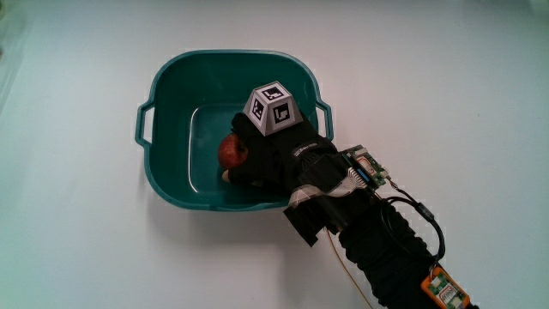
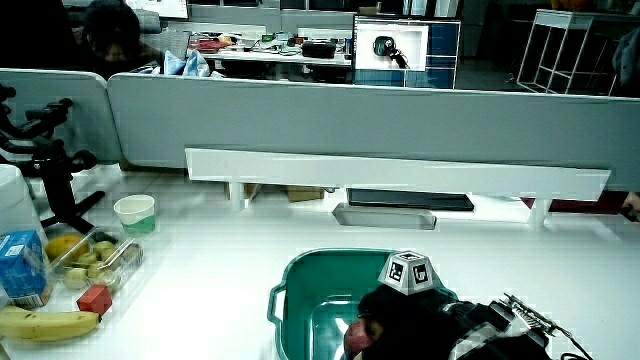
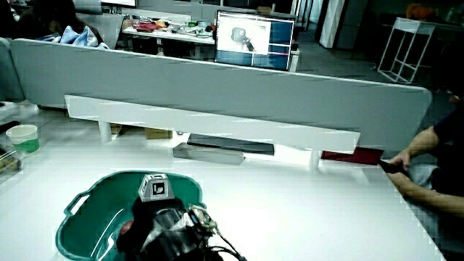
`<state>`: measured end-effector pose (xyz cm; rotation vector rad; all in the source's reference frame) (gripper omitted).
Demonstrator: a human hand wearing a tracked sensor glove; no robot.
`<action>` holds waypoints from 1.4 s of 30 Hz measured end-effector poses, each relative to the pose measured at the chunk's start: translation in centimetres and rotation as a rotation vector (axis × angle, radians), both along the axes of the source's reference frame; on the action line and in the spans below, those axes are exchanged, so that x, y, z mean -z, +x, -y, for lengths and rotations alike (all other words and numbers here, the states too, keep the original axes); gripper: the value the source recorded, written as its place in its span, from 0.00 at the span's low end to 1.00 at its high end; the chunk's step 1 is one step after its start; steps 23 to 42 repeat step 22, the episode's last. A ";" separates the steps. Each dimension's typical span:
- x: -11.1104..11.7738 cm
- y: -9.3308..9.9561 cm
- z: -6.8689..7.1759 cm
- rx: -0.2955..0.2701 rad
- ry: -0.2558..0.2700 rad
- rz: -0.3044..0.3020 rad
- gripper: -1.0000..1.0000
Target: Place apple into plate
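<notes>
A red apple (image 1: 230, 152) lies inside a teal basin (image 1: 171, 86) with two handles; no plate shows, only this basin. The gloved hand (image 1: 249, 156) reaches into the basin, its fingers curled around the apple, and the patterned cube (image 1: 273, 107) sits on its back. In both side views the hand (image 2: 395, 315) (image 3: 148, 221) fills the part of the basin nearer the person. The apple (image 2: 357, 338) peeks out beside the hand in a side view. Whether the apple rests on the basin floor or hangs just above it is hidden by the glove.
A banana (image 2: 35, 322), a blue carton (image 2: 22, 268), a small red block (image 2: 95, 298), a clear box of fruit (image 2: 95, 258) and a green-banded cup (image 2: 135, 213) stand together away from the basin. A white shelf (image 2: 400, 172) runs along the partition (image 2: 300, 115).
</notes>
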<state>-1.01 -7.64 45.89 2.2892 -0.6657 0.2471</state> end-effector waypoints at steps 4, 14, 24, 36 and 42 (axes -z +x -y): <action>0.0 0.0 -0.2 -0.005 -0.005 -0.012 0.28; 0.8 0.4 -0.5 -0.010 -0.015 -0.022 0.10; 4.8 1.8 -0.9 0.023 0.076 -0.052 0.00; 4.8 1.8 -0.9 0.023 0.076 -0.052 0.00; 4.8 1.8 -0.9 0.023 0.076 -0.052 0.00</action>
